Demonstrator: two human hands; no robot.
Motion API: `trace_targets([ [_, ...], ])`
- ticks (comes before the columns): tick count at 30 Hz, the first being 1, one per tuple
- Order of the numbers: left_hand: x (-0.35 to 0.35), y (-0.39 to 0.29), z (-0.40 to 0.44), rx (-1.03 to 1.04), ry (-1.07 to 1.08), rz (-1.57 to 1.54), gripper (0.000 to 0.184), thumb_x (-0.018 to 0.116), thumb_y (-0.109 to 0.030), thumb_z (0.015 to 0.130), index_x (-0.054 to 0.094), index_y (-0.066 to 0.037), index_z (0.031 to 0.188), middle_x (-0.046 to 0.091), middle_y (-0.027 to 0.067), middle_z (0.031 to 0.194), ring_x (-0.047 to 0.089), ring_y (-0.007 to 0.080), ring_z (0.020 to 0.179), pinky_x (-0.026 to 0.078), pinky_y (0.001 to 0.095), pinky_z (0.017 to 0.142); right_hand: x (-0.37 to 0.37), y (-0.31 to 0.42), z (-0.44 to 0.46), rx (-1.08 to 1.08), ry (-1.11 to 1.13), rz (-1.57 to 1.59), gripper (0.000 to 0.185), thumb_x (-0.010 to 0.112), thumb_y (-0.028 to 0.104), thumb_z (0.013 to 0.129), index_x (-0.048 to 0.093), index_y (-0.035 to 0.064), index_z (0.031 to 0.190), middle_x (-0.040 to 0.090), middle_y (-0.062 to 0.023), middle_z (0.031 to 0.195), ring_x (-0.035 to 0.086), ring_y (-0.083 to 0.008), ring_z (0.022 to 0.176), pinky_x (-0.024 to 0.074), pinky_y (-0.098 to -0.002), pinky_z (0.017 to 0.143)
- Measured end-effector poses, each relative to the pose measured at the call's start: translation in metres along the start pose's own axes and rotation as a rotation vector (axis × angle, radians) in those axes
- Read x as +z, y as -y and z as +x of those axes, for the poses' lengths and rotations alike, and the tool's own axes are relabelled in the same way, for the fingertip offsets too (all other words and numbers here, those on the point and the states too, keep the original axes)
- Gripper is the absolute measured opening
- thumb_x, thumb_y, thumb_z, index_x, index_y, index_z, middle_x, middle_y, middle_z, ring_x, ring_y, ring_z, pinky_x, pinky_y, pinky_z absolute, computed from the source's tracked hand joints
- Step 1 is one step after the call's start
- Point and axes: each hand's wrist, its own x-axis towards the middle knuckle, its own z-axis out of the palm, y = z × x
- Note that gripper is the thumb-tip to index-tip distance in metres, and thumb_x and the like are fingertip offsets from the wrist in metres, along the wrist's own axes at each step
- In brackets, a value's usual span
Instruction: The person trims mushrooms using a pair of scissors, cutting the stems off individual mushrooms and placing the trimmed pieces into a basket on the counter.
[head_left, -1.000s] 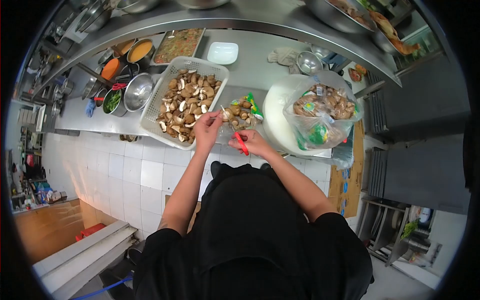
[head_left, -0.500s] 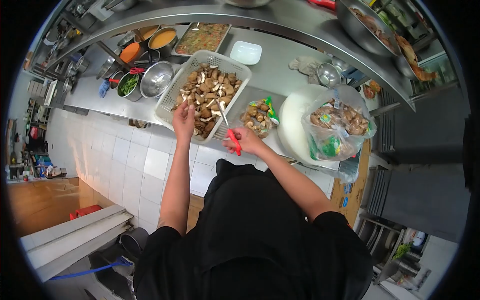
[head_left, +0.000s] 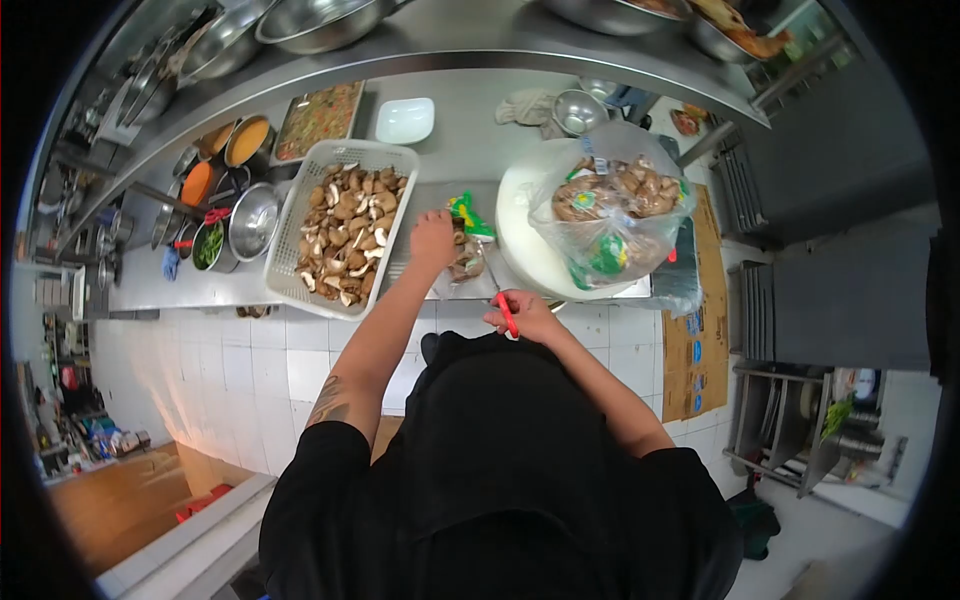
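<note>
My left hand [head_left: 432, 240] is at the left side of an opened plastic bag of mushrooms [head_left: 466, 258], back upward, with its fingertips hidden. The bag, printed green and yellow, lies on the counter. Lower and to the right, my right hand [head_left: 530, 314] is closed around the red handles of scissors [head_left: 507, 314], whose blades point up toward the bag. Left of both hands stands a white perforated basket [head_left: 283, 270] holding many brown mushrooms [head_left: 345, 235], several showing pale cut faces or stems.
A large clear bag of packed mushrooms [head_left: 610, 205] rests on a round white block [head_left: 522, 235] at the right. Behind are a white dish [head_left: 405, 121] and a tray of chopped food [head_left: 318, 122]. Pots and a steel bowl [head_left: 256, 222] stand left. A metal shelf [head_left: 440, 58] overhangs the counter.
My left hand has moved from the mushroom basket rightward to the small bag. My right hand, still holding the scissors, has drawn back from the basket. The view has shifted right.
</note>
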Motion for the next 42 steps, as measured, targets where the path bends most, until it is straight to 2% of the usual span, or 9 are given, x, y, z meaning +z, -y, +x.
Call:
trace_targets([
  [3,0.002,0.010,0.010,-0.019,0.056,0.014,0.037,0.075,-0.019,0.079,0.065,-0.006,0.112,0.068,0.0154,0.111,0.066,0.0341,0.108,0.059,0.0449,0.083,-0.002,-0.007,-0.005,-0.011,-0.047,-0.060,0.051,0.089,0.037,0.081,0.066,0.0003,0.108,0.067,-0.0040,0.082,0.061,-0.0117,0.065,0.0513,-0.0287,0.061],
  [7,0.011,0.039,0.014,-0.021,-0.071,-0.244,0.030,0.069,-0.021,0.088,0.070,-0.014,0.116,0.072,0.0190,0.105,0.072,0.0386,0.087,0.059,0.0445,0.080,-0.004,0.005,-0.014,-0.085,-0.180,-0.467,0.056,0.089,0.047,0.075,0.065,0.0028,0.098,0.066,-0.0104,0.079,0.064,-0.0251,0.072,0.0502,-0.0393,0.068],
  [10,0.001,0.043,0.007,-0.112,-0.172,-0.718,0.028,0.069,-0.025,0.094,0.070,-0.008,0.117,0.074,0.0164,0.104,0.074,0.0330,0.083,0.059,0.0388,0.074,-0.001,0.026,-0.017,-0.150,-0.287,-0.629,0.059,0.089,0.051,0.072,0.064,0.0032,0.096,0.067,-0.0154,0.080,0.064,-0.0347,0.076,0.0499,-0.0442,0.071],
  [12,-0.014,0.036,-0.004,-0.466,0.083,-1.423,0.033,0.068,-0.031,0.099,0.070,-0.002,0.113,0.073,0.0111,0.098,0.075,0.0240,0.081,0.058,0.0311,0.070,0.000,0.037,-0.013,-0.215,-0.333,-0.691,0.060,0.089,0.052,0.071,0.065,0.0031,0.095,0.067,-0.0176,0.081,0.065,-0.0386,0.077,0.0502,-0.0456,0.071],
  [15,-0.025,0.032,-0.022,-0.456,0.117,-1.548,0.037,0.069,-0.033,0.099,0.069,0.002,0.110,0.071,0.0073,0.097,0.073,0.0176,0.078,0.057,0.0266,0.068,0.003,0.059,-0.010,-0.231,-0.354,-0.762,0.061,0.089,0.052,0.070,0.065,0.0033,0.096,0.068,-0.0189,0.082,0.066,-0.0405,0.082,0.0507,-0.0479,0.073],
  [21,-0.027,0.033,-0.048,-0.420,-0.049,-1.474,0.035,0.073,-0.029,0.097,0.072,0.004,0.111,0.073,0.0080,0.090,0.071,0.0148,0.074,0.057,0.0262,0.066,0.015,0.071,0.001,-0.148,-0.305,-0.897,0.059,0.089,0.052,0.069,0.066,0.0037,0.095,0.070,-0.0188,0.085,0.069,-0.0396,0.088,0.0518,-0.0492,0.078],
  [33,0.001,0.037,-0.062,-0.442,-0.112,-1.205,0.039,0.073,-0.032,0.095,0.073,0.006,0.105,0.074,0.0108,0.082,0.071,0.0143,0.065,0.056,0.0271,0.059,0.023,0.048,0.030,-0.156,-0.135,-0.942,0.057,0.090,0.052,0.071,0.059,0.0034,0.071,0.064,-0.0134,0.065,0.064,-0.0326,0.064,0.0523,-0.0445,0.064],
  [35,0.009,0.040,-0.061,-0.418,-0.103,-1.139,0.040,0.072,-0.034,0.095,0.073,0.006,0.105,0.074,0.0112,0.081,0.071,0.0152,0.064,0.056,0.0273,0.059,0.022,0.052,0.025,0.113,-0.074,-0.720,0.056,0.091,0.047,0.073,0.058,0.0023,0.070,0.058,-0.0107,0.058,0.060,-0.0247,0.054,0.0497,-0.0410,0.056],
  [42,0.010,0.042,-0.061,-0.450,-0.082,-1.245,0.042,0.067,-0.038,0.099,0.073,0.003,0.108,0.074,0.0113,0.081,0.072,0.0178,0.062,0.057,0.0278,0.056,0.011,0.037,0.011,-0.075,-0.037,-0.673,0.056,0.094,0.045,0.070,0.059,0.0020,0.073,0.053,-0.0084,0.057,0.058,-0.0209,0.054,0.0463,-0.0404,0.054],
])
